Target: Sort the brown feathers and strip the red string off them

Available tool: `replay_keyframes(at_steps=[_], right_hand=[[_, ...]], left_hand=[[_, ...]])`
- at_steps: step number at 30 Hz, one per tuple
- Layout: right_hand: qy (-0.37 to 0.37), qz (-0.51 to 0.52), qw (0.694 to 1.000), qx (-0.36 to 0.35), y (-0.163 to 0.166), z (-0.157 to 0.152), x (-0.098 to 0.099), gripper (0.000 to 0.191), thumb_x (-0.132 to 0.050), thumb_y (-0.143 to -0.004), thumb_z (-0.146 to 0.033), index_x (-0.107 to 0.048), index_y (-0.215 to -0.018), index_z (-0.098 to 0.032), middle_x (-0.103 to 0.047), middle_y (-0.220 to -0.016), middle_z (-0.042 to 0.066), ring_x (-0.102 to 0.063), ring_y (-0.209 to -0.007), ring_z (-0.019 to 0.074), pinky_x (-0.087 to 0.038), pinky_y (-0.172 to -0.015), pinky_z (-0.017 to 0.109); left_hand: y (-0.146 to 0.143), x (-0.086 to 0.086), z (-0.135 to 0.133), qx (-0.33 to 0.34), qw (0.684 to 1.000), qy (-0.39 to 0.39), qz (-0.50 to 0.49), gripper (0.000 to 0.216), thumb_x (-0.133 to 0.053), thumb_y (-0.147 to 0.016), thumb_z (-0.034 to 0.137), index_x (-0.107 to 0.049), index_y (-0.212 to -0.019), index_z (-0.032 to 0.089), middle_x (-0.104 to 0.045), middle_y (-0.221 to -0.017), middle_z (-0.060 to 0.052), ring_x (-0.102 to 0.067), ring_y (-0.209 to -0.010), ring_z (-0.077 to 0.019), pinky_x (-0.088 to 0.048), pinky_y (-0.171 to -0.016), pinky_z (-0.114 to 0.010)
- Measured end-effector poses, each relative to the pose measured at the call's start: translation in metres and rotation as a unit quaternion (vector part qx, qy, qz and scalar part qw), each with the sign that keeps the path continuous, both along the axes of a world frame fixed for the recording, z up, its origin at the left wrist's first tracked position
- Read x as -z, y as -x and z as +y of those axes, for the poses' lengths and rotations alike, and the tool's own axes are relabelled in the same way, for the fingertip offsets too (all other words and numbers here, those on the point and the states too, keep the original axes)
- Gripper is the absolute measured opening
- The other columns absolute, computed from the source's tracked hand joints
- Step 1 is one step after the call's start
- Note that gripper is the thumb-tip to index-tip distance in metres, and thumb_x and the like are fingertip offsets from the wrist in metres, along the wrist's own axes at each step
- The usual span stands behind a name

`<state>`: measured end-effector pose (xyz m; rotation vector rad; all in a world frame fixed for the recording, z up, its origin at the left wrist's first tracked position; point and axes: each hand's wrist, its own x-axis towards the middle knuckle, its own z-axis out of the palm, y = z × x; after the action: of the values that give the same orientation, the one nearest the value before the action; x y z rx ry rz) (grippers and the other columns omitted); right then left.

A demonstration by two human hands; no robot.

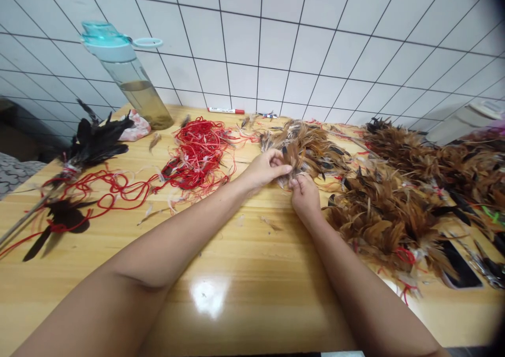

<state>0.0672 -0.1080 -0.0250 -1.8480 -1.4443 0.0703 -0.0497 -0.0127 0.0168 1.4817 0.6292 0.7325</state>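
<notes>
Both my hands meet over a bunch of brown feathers (305, 149) lying on the wooden table (236, 262). My left hand (265, 169) is closed, its fingers pinching feathers at the near edge of the bunch. My right hand (304, 195) sits just below it, fingers curled and gripping the same clump from underneath. A tangle of red string (197, 154) lies to the left of my left hand, with a strand running further left.
More heaps of brown feathers (394, 210) cover the table's right side. A black feather duster on a stick (84, 146) lies at the far left. A teal-capped water bottle (132, 78) and a red marker (225, 110) stand by the tiled wall. A phone (460, 265) lies at right.
</notes>
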Motion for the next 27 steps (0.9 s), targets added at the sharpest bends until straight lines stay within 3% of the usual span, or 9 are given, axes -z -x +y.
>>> replay_keyframes(at_steps=[3,6,8,10,12,15,19,23,27], right_hand=[[0.069,-0.049,0.996,0.016,0.006,-0.002,-0.004,0.023,-0.039,-0.084,-0.021,-0.055,-0.069,-0.022,-0.059,-0.084,0.008,-0.053,-0.076,0.0202,-0.040,-0.066,0.031],[0.140,-0.089,0.986,0.008,0.014,-0.004,-0.008,0.023,-0.040,-0.085,-0.020,-0.063,-0.091,-0.021,-0.062,-0.098,0.011,-0.057,-0.077,0.0220,-0.039,-0.064,0.033],[0.167,-0.105,0.980,0.006,0.018,-0.006,-0.011,0.029,-0.039,-0.086,-0.019,-0.062,-0.104,-0.019,-0.062,-0.102,0.014,-0.059,-0.078,0.0238,-0.039,-0.064,0.034],[0.178,-0.117,0.977,0.006,0.020,-0.007,-0.012,0.032,-0.038,-0.087,-0.018,-0.061,-0.109,-0.018,-0.063,-0.103,0.015,-0.060,-0.079,0.0247,-0.040,-0.065,0.034],[0.175,-0.125,0.977,-0.002,0.021,-0.008,-0.012,0.031,-0.038,-0.086,-0.018,-0.062,-0.107,-0.019,-0.063,-0.103,0.015,-0.060,-0.080,0.0247,-0.041,-0.066,0.034],[0.151,-0.114,0.982,-0.006,0.019,-0.007,-0.010,0.026,-0.040,-0.086,-0.019,-0.064,-0.097,-0.020,-0.063,-0.097,0.013,-0.059,-0.081,0.0233,-0.041,-0.066,0.033],[0.069,-0.039,0.997,0.010,0.010,-0.003,-0.004,0.023,-0.039,-0.085,-0.022,-0.058,-0.072,-0.022,-0.060,-0.082,0.009,-0.055,-0.076,0.0212,-0.041,-0.068,0.032],[-0.004,0.108,0.993,0.034,-0.001,0.000,0.001,0.024,-0.040,-0.084,-0.029,-0.052,-0.063,-0.022,-0.058,-0.071,0.005,-0.054,-0.074,0.0204,-0.041,-0.073,0.033],[-0.052,0.252,0.966,0.035,-0.007,0.001,0.005,0.025,-0.045,-0.083,-0.037,-0.055,-0.068,-0.021,-0.059,-0.070,0.001,-0.054,-0.073,0.0175,-0.042,-0.075,0.031]], left_hand=[[0.006,-0.015,-0.007,-0.107,0.968,-0.228,0.004,0.019,-0.066,-0.074,0.022,-0.060,-0.090,0.016,-0.055,-0.083,-0.002,-0.049,-0.071,-0.0104,-0.040,-0.068,-0.023],[0.008,-0.023,-0.017,-0.073,0.897,-0.430,0.072,0.014,-0.059,-0.080,0.025,-0.067,-0.087,0.016,-0.055,-0.089,-0.007,-0.048,-0.088,-0.0182,-0.039,-0.083,-0.032],[0.007,-0.021,-0.020,-0.047,0.857,-0.493,0.141,0.019,-0.056,-0.082,0.028,-0.069,-0.081,0.015,-0.054,-0.088,-0.009,-0.046,-0.092,-0.0215,-0.037,-0.087,-0.037],[0.005,-0.016,-0.019,-0.022,0.837,-0.507,0.205,0.025,-0.053,-0.084,0.031,-0.069,-0.076,0.014,-0.054,-0.084,-0.010,-0.046,-0.091,-0.0224,-0.036,-0.089,-0.040],[0.003,-0.010,-0.016,0.011,0.836,-0.493,0.238,0.028,-0.051,-0.085,0.031,-0.069,-0.072,0.014,-0.054,-0.080,-0.009,-0.048,-0.087,-0.0214,-0.035,-0.090,-0.041],[0.002,-0.007,-0.010,0.035,0.864,-0.450,0.223,0.020,-0.053,-0.082,0.024,-0.067,-0.070,0.016,-0.057,-0.078,-0.006,-0.050,-0.084,-0.0191,-0.036,-0.088,-0.038],[0.003,-0.012,-0.007,-0.030,0.925,-0.356,0.131,0.011,-0.056,-0.080,0.021,-0.063,-0.074,0.016,-0.058,-0.078,-0.004,-0.051,-0.079,-0.0155,-0.039,-0.078,-0.029],[0.003,-0.018,-0.005,-0.096,0.977,-0.190,-0.008,0.008,-0.056,-0.081,0.024,-0.057,-0.079,0.016,-0.054,-0.070,0.001,-0.046,-0.065,-0.0090,-0.037,-0.063,-0.021],[-0.001,-0.015,-0.007,-0.055,0.998,-0.008,-0.034,0.013,-0.062,-0.077,0.022,-0.052,-0.073,0.014,-0.051,-0.060,0.004,-0.044,-0.053,-0.0054,-0.036,-0.054,-0.018]])
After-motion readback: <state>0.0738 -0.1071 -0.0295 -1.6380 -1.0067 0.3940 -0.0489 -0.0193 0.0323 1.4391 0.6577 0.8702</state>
